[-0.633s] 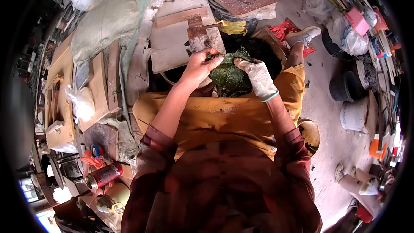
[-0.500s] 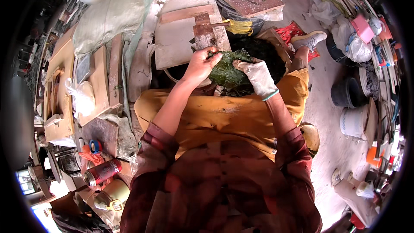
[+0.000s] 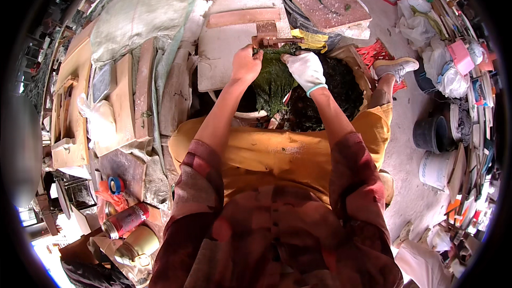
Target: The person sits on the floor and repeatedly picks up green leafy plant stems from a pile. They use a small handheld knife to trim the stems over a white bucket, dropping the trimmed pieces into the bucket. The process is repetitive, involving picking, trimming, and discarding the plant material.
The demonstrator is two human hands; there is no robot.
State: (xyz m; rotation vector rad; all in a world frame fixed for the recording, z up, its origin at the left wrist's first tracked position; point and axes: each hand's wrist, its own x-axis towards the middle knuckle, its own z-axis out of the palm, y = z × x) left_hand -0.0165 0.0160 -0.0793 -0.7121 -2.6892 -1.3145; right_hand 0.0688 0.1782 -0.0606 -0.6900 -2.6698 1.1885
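Between my two hands hangs a stretched sheet of wet green seaweed (image 3: 271,82), spread out and drooping toward my lap. My bare left hand (image 3: 247,65) is closed on its upper left edge. Wearing a white work glove with a teal cuff, my right hand (image 3: 306,72) pinches its upper right edge. Beneath and to the right lies a dark mass of seaweed (image 3: 341,85) in a container. A brown wooden block with a handle (image 3: 266,34) rests on the white board (image 3: 218,48) just beyond my hands, partly hidden by them.
A yellow cloth (image 3: 310,40) lies beyond my right hand, near a reddish board (image 3: 322,0). Wooden boards (image 3: 124,101) and a large pale sack (image 3: 138,21) are at left. Black (image 3: 430,133) and white buckets (image 3: 434,169) stand at right.
Both hands have moved away from me and a little apart. The bunched seaweed is now opened into a hanging sheet. The view has shifted slightly.
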